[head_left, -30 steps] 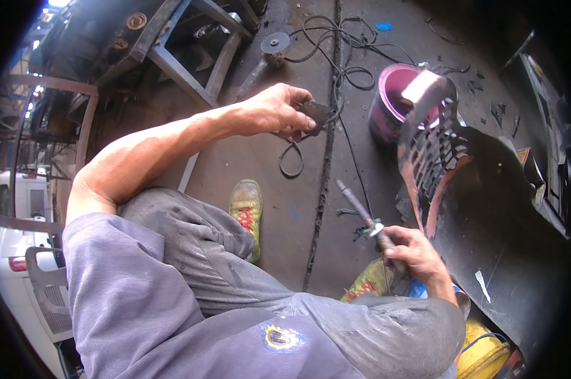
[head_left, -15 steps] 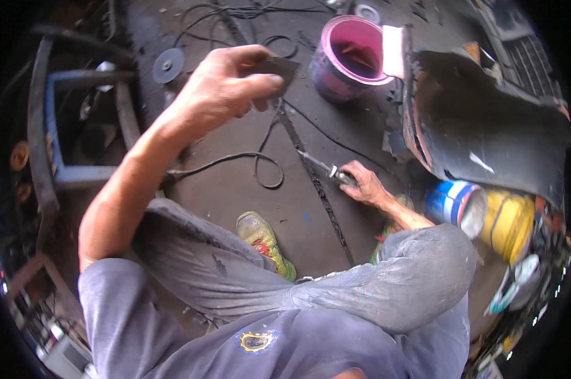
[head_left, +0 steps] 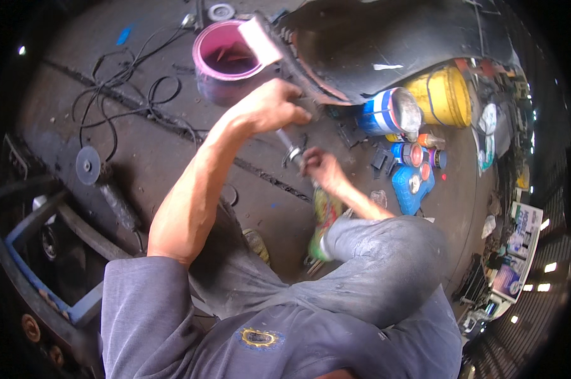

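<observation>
My left hand [head_left: 269, 107] is raised just below the pink-rimmed bucket [head_left: 208, 85], its thumb and fingers pinched on a thin dark flat piece [head_left: 309, 108]. That piece is hard to make out against the dark background. Lower and to the right, my right hand [head_left: 322, 167] is wrapped round the handle of a slim tool with a metal shaft [head_left: 286, 140]. The shaft points up and left, toward the space under my left hand. Beyond both hands lies a large curved black panel [head_left: 374, 38] with a torn-looking edge.
An angle grinder [head_left: 116, 203] lies at left beside a metal frame [head_left: 20, 271]. Black cable [head_left: 112, 91] is looped across the floor. On the right are a blue-and-white can [head_left: 379, 114], a yellow bucket [head_left: 446, 95] and a blue container [head_left: 411, 196]. My shoe [head_left: 325, 221] is near my right hand.
The view has swung to the right, bringing the panel, cans and bucket leftward in the picture. My left hand has come closer to my right hand and the tool's shaft.
</observation>
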{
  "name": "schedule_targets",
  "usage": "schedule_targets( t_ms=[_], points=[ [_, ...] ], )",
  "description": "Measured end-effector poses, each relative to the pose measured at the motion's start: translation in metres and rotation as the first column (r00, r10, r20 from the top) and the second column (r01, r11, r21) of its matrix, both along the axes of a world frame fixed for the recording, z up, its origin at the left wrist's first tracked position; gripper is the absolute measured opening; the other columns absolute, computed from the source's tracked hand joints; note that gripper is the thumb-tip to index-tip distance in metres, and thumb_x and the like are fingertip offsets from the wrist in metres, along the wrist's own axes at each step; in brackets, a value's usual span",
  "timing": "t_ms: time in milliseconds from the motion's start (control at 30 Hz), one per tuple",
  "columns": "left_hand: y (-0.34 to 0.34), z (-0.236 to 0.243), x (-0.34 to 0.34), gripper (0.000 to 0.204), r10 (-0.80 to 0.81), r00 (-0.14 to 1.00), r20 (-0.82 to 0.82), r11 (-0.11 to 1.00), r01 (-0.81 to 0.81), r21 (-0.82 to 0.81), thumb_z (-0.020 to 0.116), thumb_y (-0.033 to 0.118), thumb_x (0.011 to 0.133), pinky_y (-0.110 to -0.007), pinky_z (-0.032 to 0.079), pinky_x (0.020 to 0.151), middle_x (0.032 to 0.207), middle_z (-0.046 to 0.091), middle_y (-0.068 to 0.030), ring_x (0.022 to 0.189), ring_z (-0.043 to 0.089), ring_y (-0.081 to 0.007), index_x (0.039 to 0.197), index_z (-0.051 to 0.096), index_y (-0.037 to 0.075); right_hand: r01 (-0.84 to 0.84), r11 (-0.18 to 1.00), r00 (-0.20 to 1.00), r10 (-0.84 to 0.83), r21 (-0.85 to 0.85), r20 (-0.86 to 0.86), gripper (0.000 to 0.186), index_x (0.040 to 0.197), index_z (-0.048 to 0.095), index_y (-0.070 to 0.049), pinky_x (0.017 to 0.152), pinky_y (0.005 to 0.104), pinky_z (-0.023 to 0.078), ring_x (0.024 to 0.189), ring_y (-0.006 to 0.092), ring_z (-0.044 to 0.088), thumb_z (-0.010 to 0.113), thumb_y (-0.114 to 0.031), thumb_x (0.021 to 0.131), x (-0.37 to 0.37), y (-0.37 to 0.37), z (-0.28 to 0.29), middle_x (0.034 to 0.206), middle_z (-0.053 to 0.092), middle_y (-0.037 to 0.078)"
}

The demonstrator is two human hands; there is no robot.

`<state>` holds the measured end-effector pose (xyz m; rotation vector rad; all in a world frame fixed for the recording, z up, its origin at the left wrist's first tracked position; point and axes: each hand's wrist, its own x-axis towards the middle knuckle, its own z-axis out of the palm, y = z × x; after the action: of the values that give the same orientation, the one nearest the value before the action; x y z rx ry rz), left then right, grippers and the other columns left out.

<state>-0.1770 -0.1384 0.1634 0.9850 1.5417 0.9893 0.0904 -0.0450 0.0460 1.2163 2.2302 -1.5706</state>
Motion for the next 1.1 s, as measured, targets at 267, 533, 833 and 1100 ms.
schedule_targets(
  t_ms=[267, 533, 833, 1100],
  points=[
    [-0.042, 0.016, -0.013, 0.035, -0.12, 0.986, -0.116, 0.991, 0.113, -0.069, 0.069, 0.016, 0.078, -0.028, 0.048, 0.062, 0.079, 0.066, -0.0035, 0.067, 0.058, -0.0112, 0.109, 0.067, 0.0, 0.098, 0.974, 0.986, -0.123, -0.206, -0.112, 0.037, 0.116, 0.061, -0.005, 0.059, 0.0247, 0.049, 0.07, 0.0082, 0.061, 0.072, -0.011, 0.082, 0.026, -0.031, -0.05, 0.088, 0.072, 0.005],
    [-0.024, 0.035, 0.064, 0.034, -0.312, 0.94, 0.138, 0.94, 0.327, -0.099, 0.067, 0.018, 0.085, -0.032, 0.055, 0.07, 0.086, 0.07, -0.0105, 0.075, 0.067, -0.0142, 0.11, 0.063, -0.006, 0.148, 0.896, 0.989, -0.141, 0.419, -0.049, 0.045, 0.121, 0.063, -0.009, 0.076, 0.0368, 0.055, 0.087, 0.0275, 0.071, 0.074, -0.027, 0.081, 0.048, 0.044, -0.086, 0.103, 0.073, 0.015],
    [0.091, -0.004, 0.186, 0.035, -0.44, 0.898, -0.008, 0.885, 0.436, 0.165, 0.068, 0.015, 0.077, -0.037, 0.054, 0.072, 0.085, 0.07, -0.016, 0.074, 0.067, -0.0212, 0.106, 0.066, -0.004, 0.12, 0.921, 0.99, -0.137, 0.371, 0.019, 0.043, 0.129, 0.059, -0.004, 0.094, 0.0407, 0.05, 0.109, 0.0312, 0.065, 0.063, -0.023, 0.09, 0.151, 0.062, -0.148, 0.117, 0.068, 0.019],
    [0.156, -0.005, 0.226, 0.022, -0.096, 0.978, 0.186, 0.992, 0.08, 0.094, 0.065, 0.016, 0.088, -0.023, 0.044, 0.056, 0.087, 0.069, -0.0049, 0.063, 0.057, -0.0089, 0.106, 0.066, 0.003, 0.66, 0.63, 0.72, -0.685, 0.409, -0.107, 0.033, 0.119, 0.067, -0.005, 0.087, 0.0347, 0.052, 0.097, 0.0254, 0.069, 0.068, -0.019, 0.089, 0.257, -0.008, -0.06, 0.105, 0.072, 0.017]
  ],
)
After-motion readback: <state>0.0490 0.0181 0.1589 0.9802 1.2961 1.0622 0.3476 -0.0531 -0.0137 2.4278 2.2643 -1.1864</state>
